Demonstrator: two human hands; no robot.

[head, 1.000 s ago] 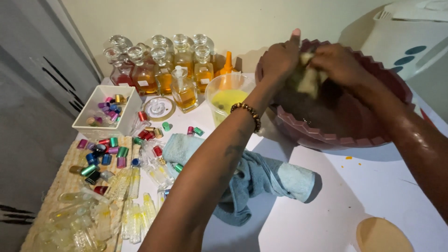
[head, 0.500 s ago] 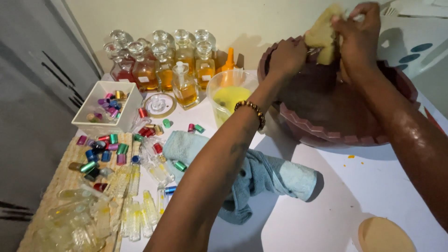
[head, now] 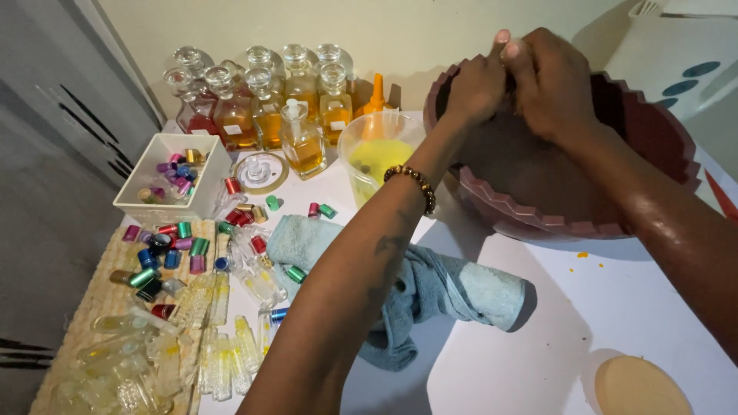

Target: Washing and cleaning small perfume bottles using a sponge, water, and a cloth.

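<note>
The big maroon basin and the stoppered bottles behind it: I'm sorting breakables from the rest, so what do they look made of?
The maroon basin looks like moulded plastic: matt, one even colour, with a crisp zigzag rim. The stoppered bottles look like clear glass: see-through walls showing amber liquid, and bright glints on their round stoppers. Clear hard plastic cannot be ruled out by sight alone.

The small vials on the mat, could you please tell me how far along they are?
Many vials already hold yellow liquid. Both hands, left and right, are clasped together over the bowl. Loose caps lie unfitted, so capping looks left.
</note>
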